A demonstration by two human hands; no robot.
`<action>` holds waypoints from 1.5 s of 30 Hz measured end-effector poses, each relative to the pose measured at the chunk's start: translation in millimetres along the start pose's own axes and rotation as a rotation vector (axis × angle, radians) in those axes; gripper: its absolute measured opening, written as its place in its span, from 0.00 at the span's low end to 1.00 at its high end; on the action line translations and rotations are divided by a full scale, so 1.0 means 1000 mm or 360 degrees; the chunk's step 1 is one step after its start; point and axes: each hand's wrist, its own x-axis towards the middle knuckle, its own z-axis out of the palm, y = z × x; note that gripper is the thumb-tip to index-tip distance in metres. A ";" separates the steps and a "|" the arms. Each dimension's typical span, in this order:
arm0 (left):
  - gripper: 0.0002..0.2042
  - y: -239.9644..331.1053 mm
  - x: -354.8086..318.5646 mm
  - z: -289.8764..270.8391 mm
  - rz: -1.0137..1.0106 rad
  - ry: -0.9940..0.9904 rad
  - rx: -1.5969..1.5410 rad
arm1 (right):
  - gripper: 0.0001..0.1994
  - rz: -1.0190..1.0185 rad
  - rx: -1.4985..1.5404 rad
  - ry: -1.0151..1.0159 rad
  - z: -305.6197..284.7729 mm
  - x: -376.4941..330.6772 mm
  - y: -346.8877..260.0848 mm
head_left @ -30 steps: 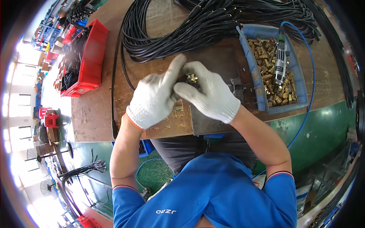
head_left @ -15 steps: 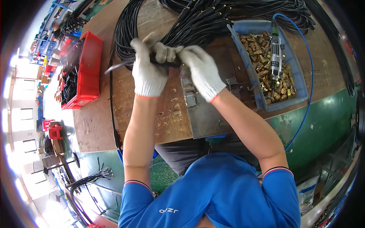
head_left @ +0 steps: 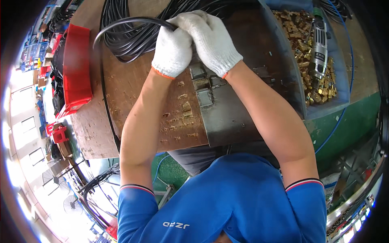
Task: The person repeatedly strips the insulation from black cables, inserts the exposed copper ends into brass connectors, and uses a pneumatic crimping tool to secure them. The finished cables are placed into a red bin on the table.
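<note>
Both my hands wear white knit gloves and meet above the far part of the wooden workbench (head_left: 142,105). My left hand (head_left: 173,50) is closed round a black cable (head_left: 135,20), which arcs out to the left from the top of the fist. Pressed against it, my right hand (head_left: 212,40) curls its fingers over the top. What lies between the two hands is hidden by the gloves. Behind and left of them rests a coil of thin black cables (head_left: 131,46). Below my wrists, small metal blocks (head_left: 204,97) sit along the left edge of a dark metal plate (head_left: 229,121).
On the right, a blue-grey bin (head_left: 343,95) holds brass-coloured parts (head_left: 300,34), with a silver hand-held air tool (head_left: 320,50) lying on them. A blue hose (head_left: 351,60) runs down beside it. A red bin (head_left: 77,65) with black pieces stands at the left edge.
Both hands have moved farther away across the bench and closer together. The right hand now covers the left fingers. The cable's arc at the left hand shows more clearly. The view has also shifted.
</note>
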 end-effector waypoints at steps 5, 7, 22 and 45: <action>0.09 -0.029 -0.014 0.017 0.0560 0.0132 -0.0233 | 0.14 -0.0130 -0.0262 -0.0182 -0.007 -0.005 0.010; 0.09 -0.023 -0.011 0.019 0.0513 0.0164 -0.0351 | 0.18 -0.0058 -0.0254 -0.0206 -0.008 -0.003 0.009; 0.35 0.021 -0.150 0.036 -0.0317 0.0710 -0.1479 | 0.25 0.0034 -0.0602 -0.0549 0.000 -0.129 -0.065; 0.31 0.015 -0.221 0.025 -0.0075 0.0886 -0.0492 | 0.30 0.0243 0.0031 0.0136 -0.009 -0.070 -0.096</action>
